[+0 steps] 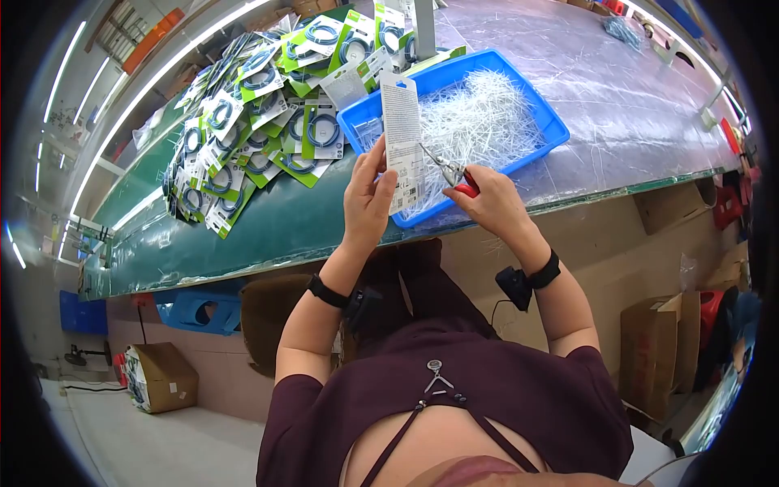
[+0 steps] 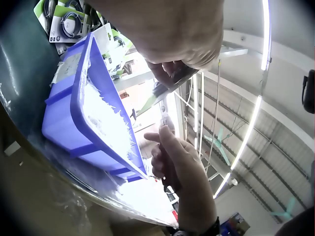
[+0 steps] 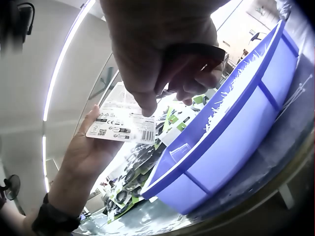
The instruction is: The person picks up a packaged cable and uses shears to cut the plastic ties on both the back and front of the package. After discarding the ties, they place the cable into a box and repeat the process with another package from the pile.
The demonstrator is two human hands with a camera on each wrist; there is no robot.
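Note:
My left hand (image 1: 367, 203) holds a printed cardboard package (image 1: 403, 162) upright, its text side facing me, near the front left of a blue tub (image 1: 545, 148). In the right wrist view, a barcode and small symbols show on the card (image 3: 115, 120). My right hand (image 1: 501, 204) grips red-handled cutting pliers (image 1: 449, 170), their metal tips pointing at the card's right edge. Beneath the tips, the tub holds a heap of thin white plastic strips (image 1: 491, 114). In the left wrist view, the right hand (image 2: 179, 162) is curled around the pliers' handles.
Left of the tub, a large pile of carded coiled cables (image 1: 264, 134) covers the green tabletop (image 1: 203, 252). A grey post (image 1: 423, 28) stands behind the tub. Cardboard boxes (image 1: 649, 349) sit on the floor at right, and a blue plastic stool (image 1: 203, 308) is under the table.

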